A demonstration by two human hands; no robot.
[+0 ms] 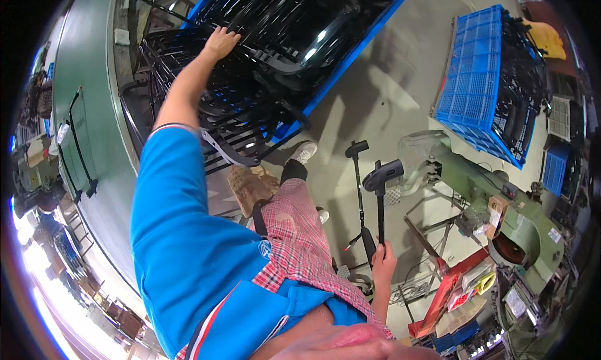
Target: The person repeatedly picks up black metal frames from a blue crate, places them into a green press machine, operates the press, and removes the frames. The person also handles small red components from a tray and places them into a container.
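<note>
Right hand point(384, 260): I read the fingers as wrapped round the near stick point(380, 213), a black shaft with a thick bar handle point(383, 175) across its top.
Near stick vs. grip: fist at the lower part of the visible shaft; handle well apart from the fingers.
Near stick axis: almost upright in my view, handle end pointing up and away from the wearer's body; bar tilted, its right end higher.
Far stick point(359, 188): black, just left of the near stick; lower part close beside the fingers. I cannot tell whether the fist takes it in too.
Far stick axis: roughly alongside the near one, top leaning slightly left, smaller crosswise handle at that end.
Left hand point(222, 42): arm stretched forward, fingers curled over the pile of black rods point(250, 85); whether they grasp one, I cannot tell.
Blue crate point(375, 31): black rods heaped in it and over its near left side.
Green table point(94, 128): left of the pile, thin black rod point(72, 128) lying along it.
Green machine point(532, 219): right of both sticks, well apart from the right hand.
</note>
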